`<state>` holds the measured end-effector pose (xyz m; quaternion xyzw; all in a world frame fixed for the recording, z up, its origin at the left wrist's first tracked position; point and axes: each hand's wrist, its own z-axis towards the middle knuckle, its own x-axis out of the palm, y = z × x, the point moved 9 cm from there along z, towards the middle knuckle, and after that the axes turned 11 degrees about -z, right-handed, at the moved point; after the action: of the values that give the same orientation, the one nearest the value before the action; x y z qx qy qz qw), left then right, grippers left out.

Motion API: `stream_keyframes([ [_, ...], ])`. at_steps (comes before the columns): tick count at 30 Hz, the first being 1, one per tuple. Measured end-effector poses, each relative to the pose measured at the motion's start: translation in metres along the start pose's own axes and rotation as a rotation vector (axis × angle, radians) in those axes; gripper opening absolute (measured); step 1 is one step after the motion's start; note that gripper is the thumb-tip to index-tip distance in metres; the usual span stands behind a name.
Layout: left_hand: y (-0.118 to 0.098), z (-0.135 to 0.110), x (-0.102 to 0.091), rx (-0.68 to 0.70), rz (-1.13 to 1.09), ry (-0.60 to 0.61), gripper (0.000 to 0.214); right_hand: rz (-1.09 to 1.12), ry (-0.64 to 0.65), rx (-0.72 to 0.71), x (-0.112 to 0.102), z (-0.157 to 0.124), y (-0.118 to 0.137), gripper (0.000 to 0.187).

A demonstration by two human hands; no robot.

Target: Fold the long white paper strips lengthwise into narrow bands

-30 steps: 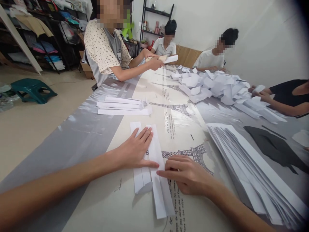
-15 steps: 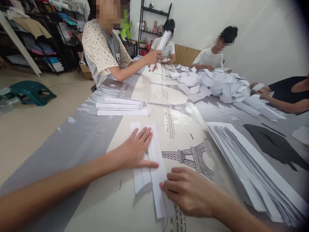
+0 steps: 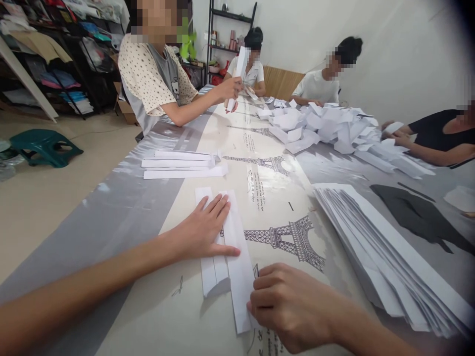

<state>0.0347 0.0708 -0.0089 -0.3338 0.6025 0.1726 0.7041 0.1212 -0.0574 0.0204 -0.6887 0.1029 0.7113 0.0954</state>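
A sheet of white paper [image 3: 237, 277], folded into long flat strips, lies lengthwise on the table in front of me. My left hand [image 3: 211, 227] rests flat across its upper part, fingers spread and thumb stretched over the right-hand strip. At the lower right edge of that strip is my right hand [image 3: 276, 301], its fingers curled and its thumb tip touching the paper's edge. What lies inside the curled fingers is hidden. The near end of the middle strip bows up a little off the tablecloth.
Several folded paper strips [image 3: 181, 170] lie beyond my left hand. A thick stack of paper [image 3: 356, 237] stands at right, with a heap of folded papers [image 3: 319, 121] behind. Co-workers sit around the table; one at left [image 3: 156, 74] holds a paper strip. A green stool [image 3: 46, 143] stands on the floor.
My right hand has slid toward me along the paper's right edge. My left hand stays on the paper. The whole view has shifted slightly.
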Motion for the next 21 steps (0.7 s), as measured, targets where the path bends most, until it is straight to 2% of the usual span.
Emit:
stream_keyframes([
  [3,-0.001,0.0,0.0,0.007,-0.002,-0.008,0.115,0.034,-0.047,0.01,-0.005,0.003,-0.003,0.015],
  [7,-0.001,-0.001,0.0,0.006,0.004,0.003,0.115,-0.066,-0.132,0.096,-0.006,0.006,-0.011,0.014],
  [12,-0.002,0.0,0.0,0.009,0.006,0.019,0.114,-0.008,-0.09,0.037,0.005,0.007,0.0,0.007],
  [15,-0.001,0.0,0.0,0.009,0.018,0.014,0.115,0.006,-0.164,0.04,-0.003,0.005,-0.001,0.01],
  [17,-0.001,0.0,0.0,0.011,0.026,0.006,0.115,0.009,-0.319,0.135,-0.017,0.002,-0.015,0.019],
  [19,-0.001,0.0,0.0,0.015,0.025,-0.002,0.114,0.059,-0.497,0.298,-0.029,-0.003,-0.037,0.034],
  [21,-0.001,0.0,0.0,0.024,0.014,-0.012,0.112,0.12,-0.564,0.461,-0.027,-0.005,-0.059,0.039],
])
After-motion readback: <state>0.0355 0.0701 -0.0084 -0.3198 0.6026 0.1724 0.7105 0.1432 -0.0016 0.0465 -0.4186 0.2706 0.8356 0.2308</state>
